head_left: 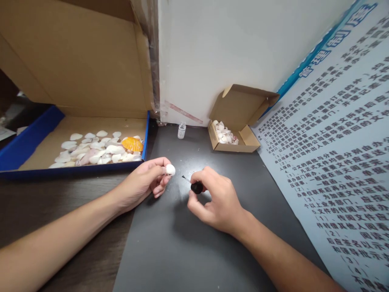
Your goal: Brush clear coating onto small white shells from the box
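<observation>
My left hand (148, 180) pinches a small white shell (170, 169) between thumb and fingers, just above the dark mat (170, 247). To its right, my right hand (214, 198) is closed on a small brush with a black cap (197, 187). The thin brush tip (184, 177) points left toward the shell and stops a short way from it. A small clear bottle (181, 130) stands by the wall behind the hands.
A large open cardboard box (30, 140) with blue sides holds several white shells and one orange shell (132, 144) at the left. A small open cardboard box (240, 142) with shells sits at the back right. A printed poster (334, 154) leans at the right.
</observation>
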### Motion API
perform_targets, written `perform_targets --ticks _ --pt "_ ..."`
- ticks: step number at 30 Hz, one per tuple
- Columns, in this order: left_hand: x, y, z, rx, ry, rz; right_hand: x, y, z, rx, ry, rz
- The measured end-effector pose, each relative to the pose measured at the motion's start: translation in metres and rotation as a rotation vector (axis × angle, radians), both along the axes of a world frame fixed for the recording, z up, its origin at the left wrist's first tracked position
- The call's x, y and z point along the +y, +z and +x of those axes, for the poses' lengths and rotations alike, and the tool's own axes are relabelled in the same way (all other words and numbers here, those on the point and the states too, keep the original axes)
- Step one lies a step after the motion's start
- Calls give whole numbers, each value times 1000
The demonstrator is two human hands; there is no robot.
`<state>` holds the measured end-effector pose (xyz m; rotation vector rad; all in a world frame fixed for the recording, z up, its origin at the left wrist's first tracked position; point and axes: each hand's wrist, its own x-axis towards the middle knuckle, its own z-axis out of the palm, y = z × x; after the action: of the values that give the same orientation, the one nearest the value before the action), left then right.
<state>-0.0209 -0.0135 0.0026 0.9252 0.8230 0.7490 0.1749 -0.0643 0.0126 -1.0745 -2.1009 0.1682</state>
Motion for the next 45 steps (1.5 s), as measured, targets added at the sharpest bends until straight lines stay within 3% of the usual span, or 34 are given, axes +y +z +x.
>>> perform_targets --ticks 5,10,15,20,25,30,35,41,45 --pt "0 0 -2 -2 -18 12 0 0 1 50 82 37" --pt "0 0 -2 7 -28 12 0 -2 0 18 -5 13" --pt "0 0 -2 -1 -48 13 -1 -1 0 88 63 46" --pt "1 -1 -1 8 -41 16 1 -1 1 48 -49 14" --pt "0 -2 -2 8 -53 16 0 -1 -1 92 34 22" --pt "0 -2 -2 17 -42 15 0 -2 -1 74 -33 -6" --pt "1 -2 -2 16 -41 21 0 -1 0 122 89 26" --pt "1 -2 -1 19 -44 17 1 -3 0 45 -43 -18" --pt "1 -3 -1 8 -51 21 1 -1 0 106 24 7"
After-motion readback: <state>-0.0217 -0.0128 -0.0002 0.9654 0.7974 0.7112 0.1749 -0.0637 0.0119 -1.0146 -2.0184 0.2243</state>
